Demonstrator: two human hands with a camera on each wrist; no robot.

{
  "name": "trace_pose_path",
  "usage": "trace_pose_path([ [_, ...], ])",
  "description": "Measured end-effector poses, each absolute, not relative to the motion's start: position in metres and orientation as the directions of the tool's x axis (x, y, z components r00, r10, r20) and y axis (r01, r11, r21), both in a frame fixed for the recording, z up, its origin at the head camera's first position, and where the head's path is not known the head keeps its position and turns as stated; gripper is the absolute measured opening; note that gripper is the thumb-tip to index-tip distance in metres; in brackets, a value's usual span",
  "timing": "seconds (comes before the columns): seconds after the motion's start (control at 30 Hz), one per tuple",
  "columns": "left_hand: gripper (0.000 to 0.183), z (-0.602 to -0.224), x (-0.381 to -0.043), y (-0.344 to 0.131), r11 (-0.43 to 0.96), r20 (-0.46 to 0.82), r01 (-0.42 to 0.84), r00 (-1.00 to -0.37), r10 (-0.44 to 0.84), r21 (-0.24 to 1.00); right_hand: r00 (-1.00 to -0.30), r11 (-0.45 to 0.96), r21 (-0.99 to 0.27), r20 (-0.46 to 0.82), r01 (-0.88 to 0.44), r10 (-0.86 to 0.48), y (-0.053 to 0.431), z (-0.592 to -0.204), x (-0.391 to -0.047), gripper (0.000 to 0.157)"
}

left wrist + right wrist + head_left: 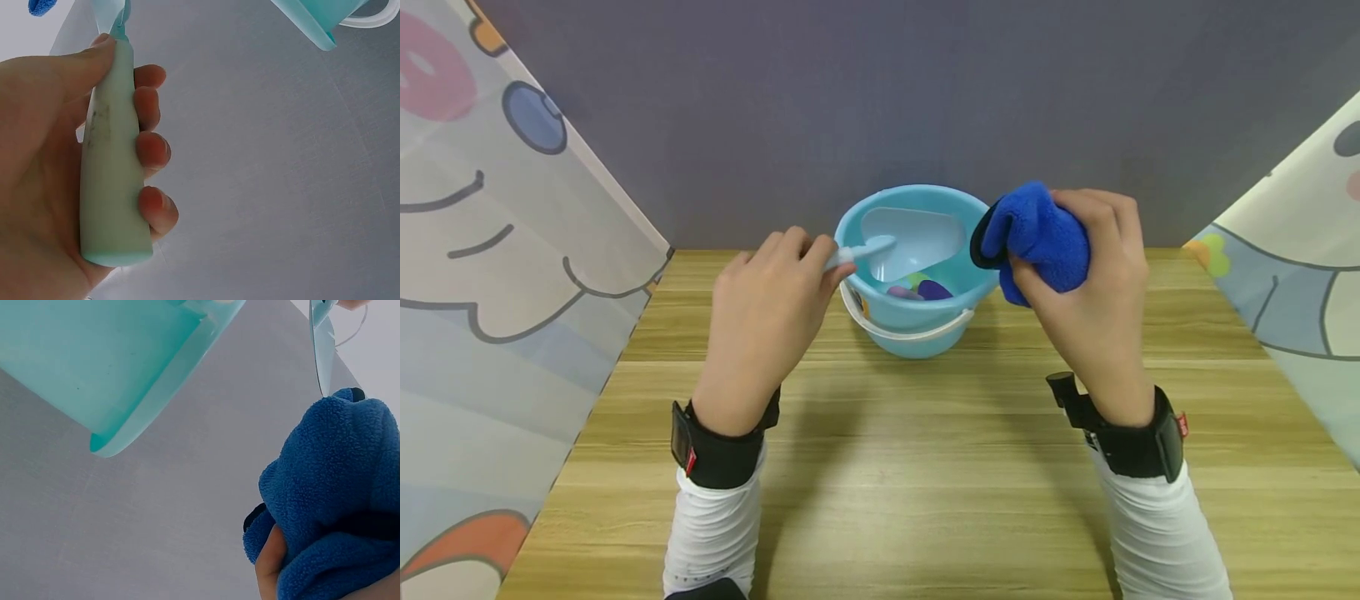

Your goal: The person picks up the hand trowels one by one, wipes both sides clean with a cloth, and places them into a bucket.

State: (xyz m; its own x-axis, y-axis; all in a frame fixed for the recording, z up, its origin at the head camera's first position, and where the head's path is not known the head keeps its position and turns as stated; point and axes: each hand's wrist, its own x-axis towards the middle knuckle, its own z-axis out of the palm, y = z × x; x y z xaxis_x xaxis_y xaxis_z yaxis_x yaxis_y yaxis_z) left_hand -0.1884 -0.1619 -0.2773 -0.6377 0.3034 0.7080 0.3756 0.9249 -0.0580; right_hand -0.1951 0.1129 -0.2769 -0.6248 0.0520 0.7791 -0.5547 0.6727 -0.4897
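My left hand grips the pale handle of a light blue toy shovel. Its broad, flat blade is above the mouth of a light blue bucket. In my right hand is a bunched blue cloth with a black edge, held just right of the bucket rim. The right wrist view shows the cloth close up, with the shovel blade just above it. Inside the bucket lie a purple piece and other coloured pieces, partly hidden by the blade.
The bucket stands at the back of a wood-grain table, close to a grey panel. Its white carrying handle hangs down at the front. Printed cartoon panels flank the table on both sides.
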Motion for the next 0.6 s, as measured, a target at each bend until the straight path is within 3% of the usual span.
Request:
trace_pose_path([
  [0.4,0.023,-0.2765,-0.1877,-0.1614,0.924,0.690,0.382,-0.660,0.298,-0.034,-0.578,0.660,-0.487,0.810,-0.572,0.096,0.1147,-0.2752,-0.1966,0.050],
  [0.6,0.029,-0.2761,-0.1873,-0.1604,0.911,0.696,0.411,-0.650,0.307,-0.018,-0.514,0.639,-0.473,0.846,-0.606,0.138,0.1147,-0.2740,-0.1959,0.048],
])
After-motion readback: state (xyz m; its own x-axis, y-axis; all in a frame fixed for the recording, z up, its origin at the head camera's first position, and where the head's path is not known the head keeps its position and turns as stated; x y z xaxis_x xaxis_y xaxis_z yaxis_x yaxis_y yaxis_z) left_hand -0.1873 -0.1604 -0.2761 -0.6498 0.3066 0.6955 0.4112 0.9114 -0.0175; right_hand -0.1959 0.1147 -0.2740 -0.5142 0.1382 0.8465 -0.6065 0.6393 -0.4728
